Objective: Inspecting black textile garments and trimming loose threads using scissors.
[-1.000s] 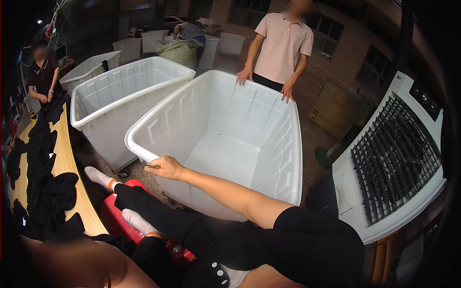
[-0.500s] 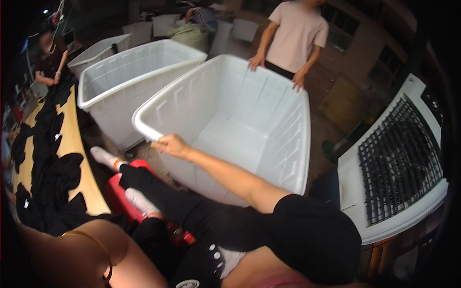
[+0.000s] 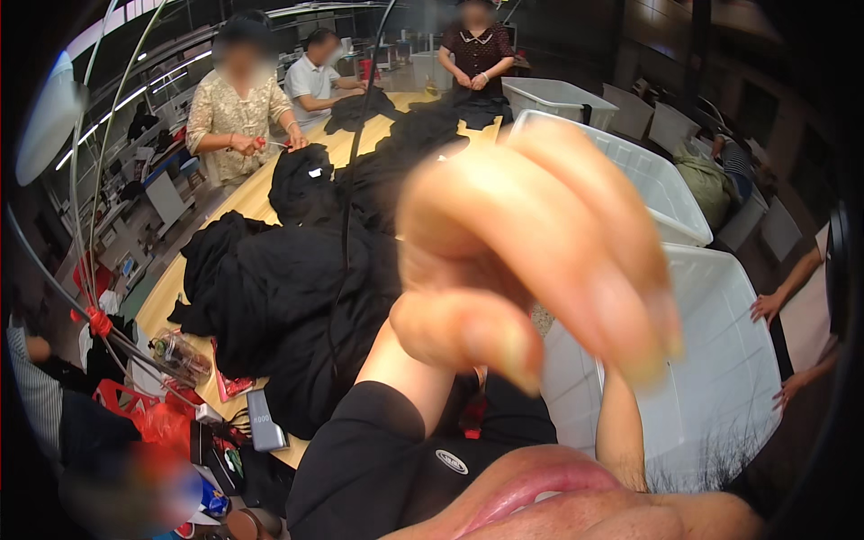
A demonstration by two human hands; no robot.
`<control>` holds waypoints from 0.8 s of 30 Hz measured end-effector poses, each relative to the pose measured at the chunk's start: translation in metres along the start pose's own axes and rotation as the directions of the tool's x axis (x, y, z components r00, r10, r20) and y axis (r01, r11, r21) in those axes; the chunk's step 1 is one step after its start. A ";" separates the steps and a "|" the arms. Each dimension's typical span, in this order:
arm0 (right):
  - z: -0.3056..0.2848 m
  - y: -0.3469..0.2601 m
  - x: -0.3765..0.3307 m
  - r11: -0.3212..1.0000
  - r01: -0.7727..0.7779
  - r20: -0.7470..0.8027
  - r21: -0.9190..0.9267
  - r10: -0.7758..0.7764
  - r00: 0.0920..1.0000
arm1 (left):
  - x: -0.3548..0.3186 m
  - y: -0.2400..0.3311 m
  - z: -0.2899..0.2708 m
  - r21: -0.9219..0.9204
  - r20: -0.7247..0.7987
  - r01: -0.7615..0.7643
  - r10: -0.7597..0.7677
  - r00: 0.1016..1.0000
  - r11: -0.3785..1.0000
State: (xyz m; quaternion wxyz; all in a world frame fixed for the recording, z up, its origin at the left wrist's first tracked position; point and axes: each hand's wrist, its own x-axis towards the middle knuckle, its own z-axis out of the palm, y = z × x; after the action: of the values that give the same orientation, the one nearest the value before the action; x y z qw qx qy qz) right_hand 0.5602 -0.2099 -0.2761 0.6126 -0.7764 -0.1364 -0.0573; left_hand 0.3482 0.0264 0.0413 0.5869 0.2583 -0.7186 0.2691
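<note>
My left hand [image 3: 531, 261] is raised close in front of me, large and blurred. Its fingers curve over, apart from the thumb, and nothing shows between them. Behind it, my right forearm [image 3: 621, 432] reaches over a big white plastic bin [image 3: 711, 360]; the right hand itself is hidden behind the left. A heap of black cloth [image 3: 288, 279] lies on a long pale wooden table [image 3: 216, 216], left of my left arm.
A person's hands [image 3: 768, 307] touch the bin's far side at right. Another white bin [image 3: 639, 180] stands beyond. Workers stand at the table's far side, one in a patterned cream top [image 3: 236, 103]. A dark cable [image 3: 349, 180] hangs in front. Red bags [image 3: 166, 430] lie at lower left.
My view has swung left from the bin to the table. My left hand has come up in front of me. My right hand, earlier on the bin's rim, is now hidden.
</note>
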 end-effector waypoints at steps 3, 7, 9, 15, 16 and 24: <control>0.006 0.015 0.001 0.998 0.021 -0.016 0.050 -0.021 1.000 | -0.006 -0.017 0.021 -0.203 -0.072 -0.090 0.077 0.994 0.975; -0.003 0.003 -0.001 0.997 -0.047 -0.025 0.068 0.049 0.999 | -0.026 -0.045 0.041 -0.270 -0.087 0.049 -0.075 0.993 0.962; -0.005 0.005 0.000 0.994 -0.064 -0.012 0.084 0.065 0.998 | -0.036 -0.053 0.041 -0.286 -0.104 0.115 -0.150 0.983 0.951; -0.007 0.010 0.004 0.989 -0.052 -0.018 0.135 0.055 0.998 | -0.062 -0.069 0.037 -0.334 -0.146 0.329 -0.394 0.908 0.883; -0.008 0.010 0.003 0.989 -0.067 -0.002 0.133 0.068 0.998 | -0.067 -0.072 0.039 -0.340 -0.155 0.360 -0.429 0.890 0.869; -0.002 0.003 0.000 0.988 -0.111 -0.048 0.111 0.117 0.992 | -0.108 -0.099 0.068 -0.396 -0.279 0.530 -0.648 0.708 0.750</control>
State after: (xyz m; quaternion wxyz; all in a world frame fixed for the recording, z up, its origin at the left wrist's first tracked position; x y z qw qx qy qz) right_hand 0.5609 -0.2129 -0.2785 0.6593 -0.7469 -0.0781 -0.0359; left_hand 0.3876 -0.0858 -0.0674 0.8068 0.3275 -0.4918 0.0049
